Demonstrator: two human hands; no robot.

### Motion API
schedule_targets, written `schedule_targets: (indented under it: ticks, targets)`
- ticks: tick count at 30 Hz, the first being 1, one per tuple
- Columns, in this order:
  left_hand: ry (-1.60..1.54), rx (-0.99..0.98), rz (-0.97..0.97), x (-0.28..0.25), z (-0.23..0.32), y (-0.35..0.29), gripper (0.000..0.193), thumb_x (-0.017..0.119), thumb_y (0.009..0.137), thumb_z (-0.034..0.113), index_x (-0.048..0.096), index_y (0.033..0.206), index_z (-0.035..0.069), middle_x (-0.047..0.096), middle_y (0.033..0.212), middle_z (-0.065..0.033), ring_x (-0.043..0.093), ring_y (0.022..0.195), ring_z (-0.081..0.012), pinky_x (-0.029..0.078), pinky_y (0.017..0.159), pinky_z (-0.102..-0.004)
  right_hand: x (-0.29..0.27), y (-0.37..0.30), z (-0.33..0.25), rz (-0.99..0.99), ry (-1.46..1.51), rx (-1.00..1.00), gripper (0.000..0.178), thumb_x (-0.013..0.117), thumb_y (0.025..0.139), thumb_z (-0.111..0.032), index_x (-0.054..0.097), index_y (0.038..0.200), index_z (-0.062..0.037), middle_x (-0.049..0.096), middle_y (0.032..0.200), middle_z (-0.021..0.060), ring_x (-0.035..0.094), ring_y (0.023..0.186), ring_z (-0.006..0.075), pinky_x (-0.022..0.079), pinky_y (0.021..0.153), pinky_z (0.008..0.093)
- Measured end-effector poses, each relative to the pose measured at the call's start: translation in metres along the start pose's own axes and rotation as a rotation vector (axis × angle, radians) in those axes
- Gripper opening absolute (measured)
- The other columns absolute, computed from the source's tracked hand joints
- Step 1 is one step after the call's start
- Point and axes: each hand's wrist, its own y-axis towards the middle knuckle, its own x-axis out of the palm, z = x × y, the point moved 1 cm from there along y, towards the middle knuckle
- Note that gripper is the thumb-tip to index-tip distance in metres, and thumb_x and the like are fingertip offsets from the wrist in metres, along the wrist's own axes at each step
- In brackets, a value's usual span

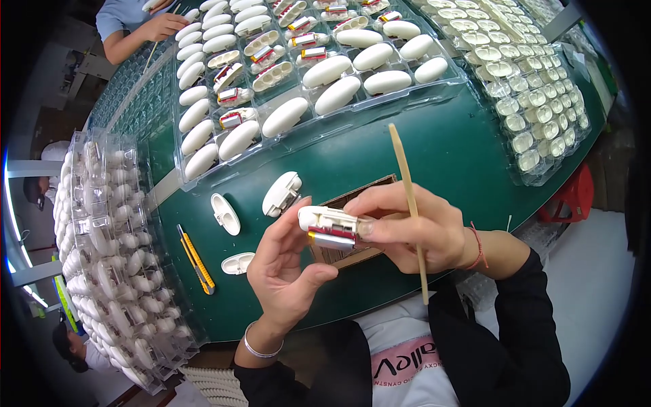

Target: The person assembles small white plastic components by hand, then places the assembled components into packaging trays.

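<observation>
A white oval plastic housing (319,216), uncovered to show a silver battery and red parts, is held between both hands. My left hand (285,275) supports its left end with the fingers, the thumb standing apart below. My right hand (430,227) pinches its right end with thumb and forefinger, and also keeps a thin wooden stick (400,159) upright between its fingers. Behind the hands, a small brown cardboard tray (366,256) lies mostly hidden. Another white housing (281,193) rests on the green table just beyond my left hand.
Two white shell pieces (225,214) (237,264) and a yellow utility knife (196,261) lie left. A clear tray (319,129) of white housings spans the back. Stacked trays (102,251) stand left, others (536,122) right. A co-worker's hand (163,27) is far left; a red stool (573,197) right.
</observation>
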Motion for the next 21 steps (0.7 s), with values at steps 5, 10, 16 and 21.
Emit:
schedule_targets:
  ticks: [5,10,16,21]
  targets:
    - [-0.213,-0.15,-0.024,0.0,0.002,-0.003,0.064,0.075,0.082,0.006,0.041,0.134,-0.007,0.058,0.123,-0.0207,0.06,0.112,-0.0227,0.05,0.096,-0.0328,-0.001,-0.002,-0.002,-0.135,-0.078,-0.099,0.042,0.068,0.074,0.01,0.057,0.112,-0.003,0.06,0.111,0.0242,0.066,0.09,0.0314,0.057,0.071,0.0372]
    - [-0.262,-0.087,-0.022,0.002,0.0,-0.003,0.056,0.075,0.081,0.002,0.046,0.128,-0.006,0.061,0.118,-0.0201,0.062,0.106,-0.0216,0.053,0.091,-0.0328,0.006,-0.007,-0.003,-0.043,-0.093,-0.069,0.039,0.071,0.074,0.006,0.059,0.11,-0.0025,0.062,0.108,0.0235,0.066,0.086,0.0296,0.056,0.067,0.0344]
    - [-0.139,-0.099,0.186,0.008,0.006,-0.011,0.06,0.084,0.072,0.011,0.05,0.119,-0.002,0.063,0.109,-0.0146,0.063,0.099,-0.0201,0.052,0.087,-0.0316,0.003,0.003,-0.015,-0.052,-0.102,-0.116,0.03,0.072,0.076,-0.004,0.062,0.103,0.0041,0.062,0.106,0.0222,0.064,0.085,0.0311,0.054,0.071,0.0352]
    - [0.232,-0.012,0.128,0.005,0.014,-0.005,0.056,0.068,0.088,0.012,0.038,0.132,-0.004,0.063,0.11,-0.0193,0.065,0.094,-0.0221,0.054,0.081,-0.0298,-0.059,0.012,-0.021,-0.095,-0.514,-0.017,0.024,0.07,0.078,-0.011,0.063,0.098,0.0003,0.066,0.098,0.0112,0.065,0.08,0.0262,0.053,0.071,0.0369]
